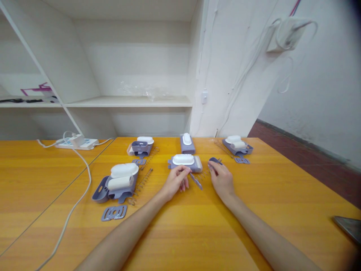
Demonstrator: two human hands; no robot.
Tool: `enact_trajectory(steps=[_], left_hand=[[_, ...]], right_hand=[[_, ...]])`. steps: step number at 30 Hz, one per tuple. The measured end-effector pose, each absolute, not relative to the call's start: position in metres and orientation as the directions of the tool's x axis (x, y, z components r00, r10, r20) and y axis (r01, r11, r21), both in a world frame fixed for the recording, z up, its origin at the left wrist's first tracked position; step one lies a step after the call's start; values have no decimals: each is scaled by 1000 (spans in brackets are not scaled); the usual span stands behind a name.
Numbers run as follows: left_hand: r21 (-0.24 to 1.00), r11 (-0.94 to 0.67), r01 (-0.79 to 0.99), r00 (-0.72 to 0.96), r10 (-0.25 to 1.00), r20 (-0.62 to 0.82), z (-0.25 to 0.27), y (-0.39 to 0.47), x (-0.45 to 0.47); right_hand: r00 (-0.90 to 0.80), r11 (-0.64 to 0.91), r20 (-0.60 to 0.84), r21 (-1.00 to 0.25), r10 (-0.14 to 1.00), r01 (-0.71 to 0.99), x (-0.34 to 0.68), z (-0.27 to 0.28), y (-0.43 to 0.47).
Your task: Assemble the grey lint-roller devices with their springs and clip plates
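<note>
My left hand [177, 182] pinches a thin grey-purple flat plastic piece [196, 181] that slants down to the right. Just behind it lies a grey-purple plastic housing [194, 167] with a white bristled oval part [183, 159] on top. The fingers of my right hand [221, 180] are closed on a grey-purple plastic cap [215, 160], resting on or close to the table. A metal coil spring [203, 174] lies between my hands, partly hidden.
Similar part sets stand around: a housing [124, 194] with a white roller [120, 183] at left, others behind. Loose springs [143, 181] and flat slotted plates [114, 213] lie beside them. A white cable [84, 195] crosses the table [180, 241] from a power strip [77, 142]. A dark device [348, 226] sits far right.
</note>
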State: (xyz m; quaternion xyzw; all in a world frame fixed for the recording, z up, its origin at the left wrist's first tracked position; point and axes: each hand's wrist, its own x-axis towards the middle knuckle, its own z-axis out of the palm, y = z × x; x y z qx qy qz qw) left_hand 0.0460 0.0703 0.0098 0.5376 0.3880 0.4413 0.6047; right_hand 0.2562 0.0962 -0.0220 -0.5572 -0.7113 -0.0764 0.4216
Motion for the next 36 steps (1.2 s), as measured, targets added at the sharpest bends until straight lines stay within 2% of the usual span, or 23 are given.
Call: enact_trajectory(steps=[4,9,15,17,20,22,25,27,29,33,36], left_hand=[[994,48,-99,310,951,-15,10,70,47],[997,8,-70,281,960,12,7,70,50],[989,45,-143,273,962,-4,2,74,50],[995,0,-101,248,968,26,0,73,50],[965,-238,114,240,949,206,0,65,53],[849,-452,275,325,874,360,5,57,55],[641,-660,392,499,738,454,14,47,56],[560,-713,421,557,691,461,20,44,56],[530,-729,434,588,675,446,24,43,55],[543,-718,436,599,681,421,25,45,55],[580,-687,438,553,714,429,22,47,55]], right_hand=[[-1,389,685,-412,728,824,252,-19,94],[121,424,707,-542,697,726,246,-11,85],[180,432,677,-627,713,648,236,-5,74],[239,400,630,-695,739,597,232,-3,70],[323,359,497,-843,805,401,224,3,62],[299,332,387,-918,872,218,216,7,56],[194,281,279,-959,940,17,208,11,50],[178,264,248,-962,952,-72,205,13,50],[203,247,209,-952,957,-182,205,14,51],[174,156,88,-891,981,-426,205,19,56],[118,52,-11,-852,993,-521,208,24,58]])
